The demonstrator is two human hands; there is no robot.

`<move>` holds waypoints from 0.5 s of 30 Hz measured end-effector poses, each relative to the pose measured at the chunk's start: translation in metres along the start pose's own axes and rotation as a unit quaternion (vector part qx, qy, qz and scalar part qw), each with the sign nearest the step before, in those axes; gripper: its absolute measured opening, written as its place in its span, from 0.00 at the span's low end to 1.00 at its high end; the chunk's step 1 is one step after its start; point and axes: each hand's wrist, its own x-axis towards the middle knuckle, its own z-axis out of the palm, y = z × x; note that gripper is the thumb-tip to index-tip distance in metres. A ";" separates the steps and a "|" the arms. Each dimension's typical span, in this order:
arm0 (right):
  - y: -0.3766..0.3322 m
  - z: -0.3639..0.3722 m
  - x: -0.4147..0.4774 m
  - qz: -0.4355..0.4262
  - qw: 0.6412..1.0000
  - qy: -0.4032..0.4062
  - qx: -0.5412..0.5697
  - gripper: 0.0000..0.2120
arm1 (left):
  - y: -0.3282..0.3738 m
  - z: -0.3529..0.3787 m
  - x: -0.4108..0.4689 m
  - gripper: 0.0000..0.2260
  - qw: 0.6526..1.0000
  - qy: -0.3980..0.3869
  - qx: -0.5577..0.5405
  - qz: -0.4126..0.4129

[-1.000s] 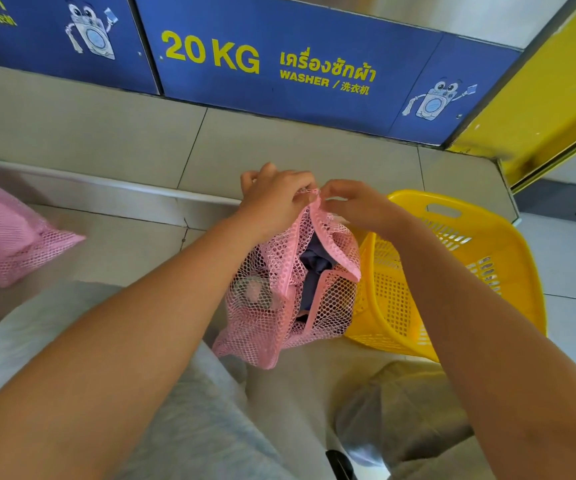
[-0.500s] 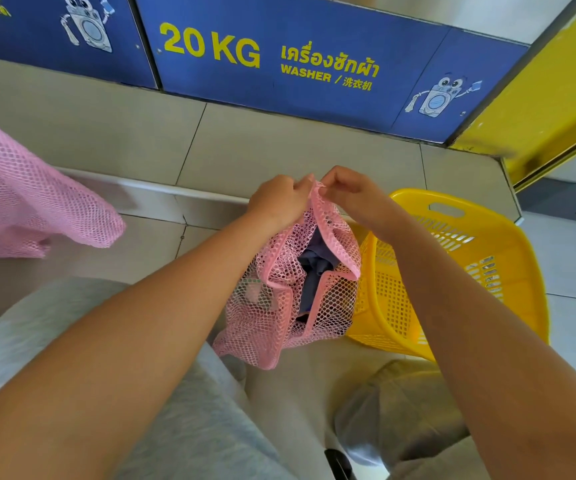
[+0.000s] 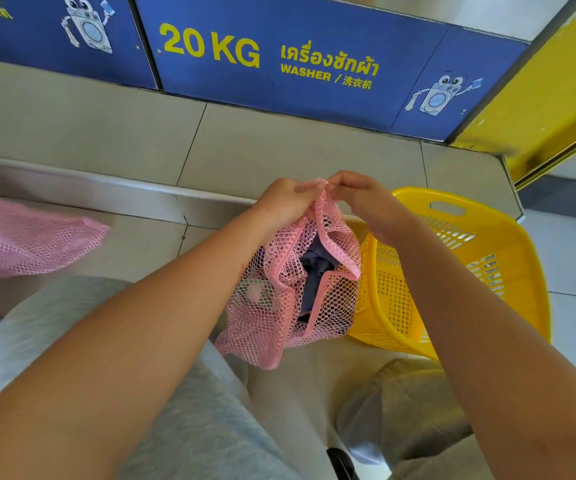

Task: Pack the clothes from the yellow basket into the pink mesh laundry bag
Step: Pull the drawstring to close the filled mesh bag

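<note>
Pinching the bag's (image 3: 279,299) gathered top, left hand (image 3: 284,202) and right hand (image 3: 361,199) meet; clothes (image 3: 316,271) inside, basket (image 3: 487,271) beside.

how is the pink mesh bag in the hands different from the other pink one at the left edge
The held bag is gripped at its top by the left hand and right hand and hangs bunched; no hand touches the left-edge bag, which spreads flatter. Dark clothes show in the held bag; none show in the left-edge bag, which is partly out of frame. Both are pink mesh.
</note>
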 end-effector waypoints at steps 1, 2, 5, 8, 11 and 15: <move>-0.001 0.000 -0.001 0.002 1.000 0.001 0.007 0.06 | 0.000 0.001 0.001 0.14 1.000 0.009 0.025 0.016; -0.001 0.000 -0.001 0.003 1.000 0.001 0.012 0.07 | 0.000 0.001 0.001 0.14 0.998 0.019 0.050 0.032; -0.002 0.000 -0.002 0.003 1.000 -0.006 0.007 0.05 | 0.002 0.002 0.002 0.16 0.992 0.033 0.106 0.060; -0.002 0.001 -0.003 -0.002 1.000 -0.005 0.008 0.08 | 0.005 0.002 0.000 0.14 0.990 0.017 0.116 0.082; -0.001 0.002 0.000 0.001 0.999 0.029 0.014 0.10 | 0.007 0.002 -0.003 0.12 0.991 0.011 0.100 0.084; 0.001 0.006 0.006 0.027 0.997 0.075 -0.011 0.08 | 0.008 0.002 -0.003 0.11 0.992 0.046 0.094 0.068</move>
